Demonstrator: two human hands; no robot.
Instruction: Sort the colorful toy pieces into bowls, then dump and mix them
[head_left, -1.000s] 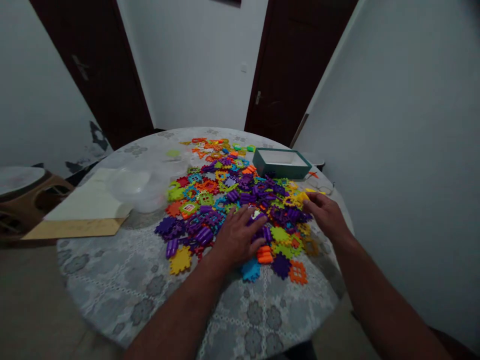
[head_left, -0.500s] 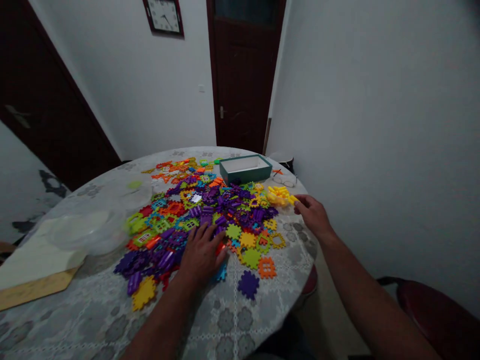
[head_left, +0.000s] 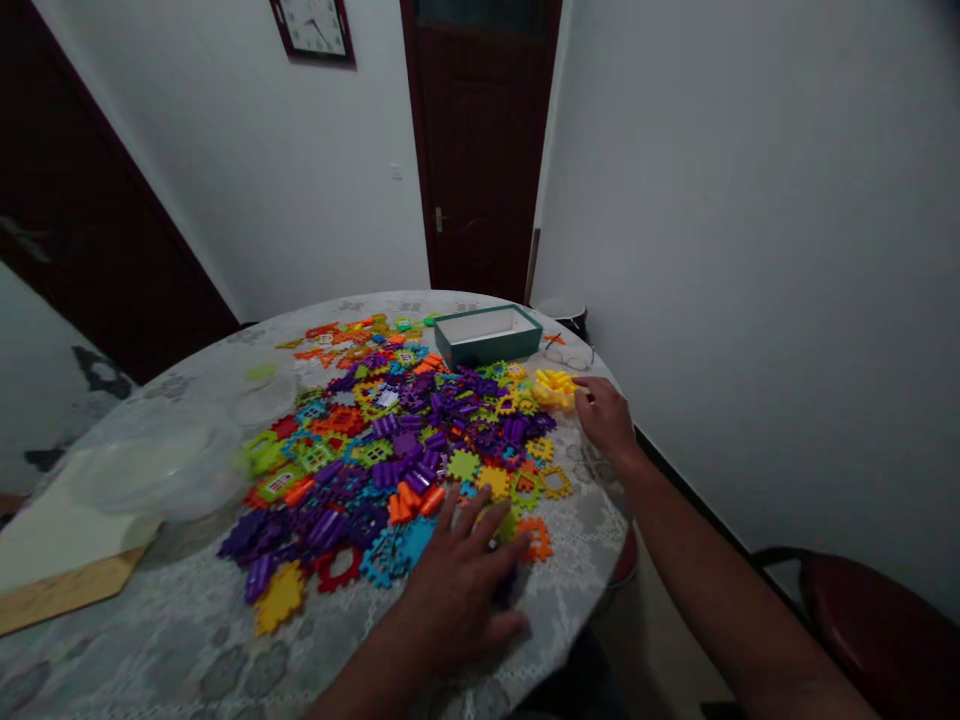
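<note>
A heap of flat plastic building pieces with notched edges, mostly purple, green and orange, spreads over the table. My left hand [head_left: 469, 570] is open, palm down and fingers spread, over its near right edge. Beneath and beside it lie a yellow notched square [head_left: 495, 481], an orange window piece [head_left: 535, 538] and small orange tubes [head_left: 414, 502]. My right hand [head_left: 606, 418] is at the right side of a small pile of yellow tube pieces [head_left: 553, 388]. Its fingers are curled with the tips against the pile; anything between them is hidden.
A green open box [head_left: 489, 350] stands behind the heap, with eyeglasses [head_left: 574, 360] to its right. Clear plastic containers [head_left: 157, 470] and a board [head_left: 71, 590] sit on the left. A flowered cloth covers the round table [head_left: 150, 660]. A dark red chair [head_left: 877, 630] is at right.
My left hand has moved right and nearer, off the purple pieces, uncovering orange tubes and blue pieces. My right hand has shifted slightly left, and the yellow pile is more compact.
</note>
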